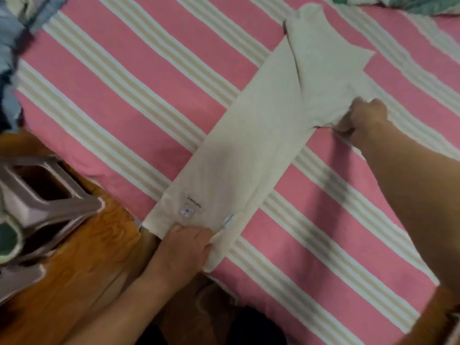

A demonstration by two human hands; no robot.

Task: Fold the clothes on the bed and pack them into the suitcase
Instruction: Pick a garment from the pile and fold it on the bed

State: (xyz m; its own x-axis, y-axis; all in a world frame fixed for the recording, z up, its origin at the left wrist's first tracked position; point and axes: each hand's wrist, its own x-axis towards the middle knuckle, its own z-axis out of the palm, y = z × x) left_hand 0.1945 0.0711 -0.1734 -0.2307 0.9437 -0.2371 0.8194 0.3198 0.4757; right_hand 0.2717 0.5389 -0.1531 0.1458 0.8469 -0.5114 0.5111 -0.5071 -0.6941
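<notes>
A cream shirt (261, 135) lies folded into a long narrow strip, running diagonally across the pink and cream striped bed (124, 100). A small patch and label show near its lower end. My left hand (185, 247) grips the shirt's near end at the bed's edge. My right hand (362, 119) pinches the shirt's right edge about halfway up, where the fabric bunches. A sleeve is folded over at the far end. No suitcase is in view.
Blue clothing (11, 46) lies heaped at the top left corner and green patterned fabric (410, 3) at the top right. A grey plastic stool (42, 202) stands on the orange wooden floor (87, 270) to the left of the bed.
</notes>
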